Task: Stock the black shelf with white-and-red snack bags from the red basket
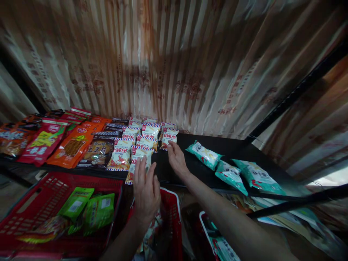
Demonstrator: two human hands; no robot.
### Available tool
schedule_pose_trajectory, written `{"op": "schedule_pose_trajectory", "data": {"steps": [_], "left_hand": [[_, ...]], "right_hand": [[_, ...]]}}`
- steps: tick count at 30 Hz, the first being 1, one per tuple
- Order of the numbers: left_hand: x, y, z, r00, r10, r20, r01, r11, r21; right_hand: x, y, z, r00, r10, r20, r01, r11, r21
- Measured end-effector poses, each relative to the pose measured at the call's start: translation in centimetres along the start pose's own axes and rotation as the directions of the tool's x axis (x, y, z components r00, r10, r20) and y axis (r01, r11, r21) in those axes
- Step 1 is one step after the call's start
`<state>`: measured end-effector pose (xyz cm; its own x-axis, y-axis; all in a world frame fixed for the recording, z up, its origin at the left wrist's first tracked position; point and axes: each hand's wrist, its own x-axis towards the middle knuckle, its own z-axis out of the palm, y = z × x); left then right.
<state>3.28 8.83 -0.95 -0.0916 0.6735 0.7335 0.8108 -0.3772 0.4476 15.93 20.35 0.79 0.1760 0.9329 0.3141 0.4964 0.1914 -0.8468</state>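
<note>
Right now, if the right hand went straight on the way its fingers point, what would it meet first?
The front white snack bag in the rightmost column of white bags, just ahead of the right hand. They overlap in view, so it may already be touching; depth is unclear.

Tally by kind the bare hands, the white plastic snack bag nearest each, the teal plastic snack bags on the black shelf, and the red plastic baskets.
Bare hands: 2
White plastic snack bags nearest the hands: 2
Teal plastic snack bags on the black shelf: 3
Red plastic baskets: 3
Total: 10
</note>
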Motion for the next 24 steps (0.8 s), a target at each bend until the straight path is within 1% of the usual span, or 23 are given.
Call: {"op": "schedule_pose_trajectory", "data": {"steps": [2,5,7,9,12,16,19,21,24], "left_hand": [[-0.9,-1.8,-0.9,0.995,-0.092,0.023,0.09,0.992,0.09],[-2.4,-3.7,-1.1,0.983,-0.184,0.017,0.177,0.967,0.184],[-3.3,-4.3,-0.8,0.977,-0.208,0.05,0.193,0.958,0.213],[-3.9,-4.4,-0.5,0.97,-0.221,0.104,0.193,0.955,0.225],[-4.0,-4.4,-0.3,0.963,-0.216,0.159,0.175,0.955,0.239],[-3.5,-4.7,-0.2,0.968,-0.191,0.161,0.134,0.94,0.315],[-3.1,-5.1,0.0,0.974,-0.153,0.168,0.088,0.935,0.344],[-2.9,-5.4,0.3,0.98,-0.12,0.157,0.06,0.937,0.345],[-2.6,-5.9,0.7,0.986,-0.083,0.141,0.034,0.947,0.32]], "right_hand": [[-0.9,-0.3,0.8,0.995,0.083,0.047,-0.084,0.996,0.026],[-1.9,-0.2,2.0,0.981,0.167,0.103,-0.173,0.983,0.056],[-2.1,0.0,2.8,0.971,0.203,0.124,-0.212,0.975,0.065],[-2.1,0.2,3.4,0.962,0.242,0.129,-0.253,0.965,0.071],[-1.5,0.3,4.2,0.947,0.294,0.125,-0.305,0.95,0.072],[-0.4,0.3,5.2,0.941,0.311,0.136,-0.321,0.946,0.055],[0.3,0.4,5.7,0.944,0.303,0.129,-0.31,0.95,0.041],[0.6,0.4,5.9,0.954,0.273,0.123,-0.279,0.96,0.037],[0.9,0.5,6.0,0.976,0.193,0.1,-0.198,0.979,0.046]]}}
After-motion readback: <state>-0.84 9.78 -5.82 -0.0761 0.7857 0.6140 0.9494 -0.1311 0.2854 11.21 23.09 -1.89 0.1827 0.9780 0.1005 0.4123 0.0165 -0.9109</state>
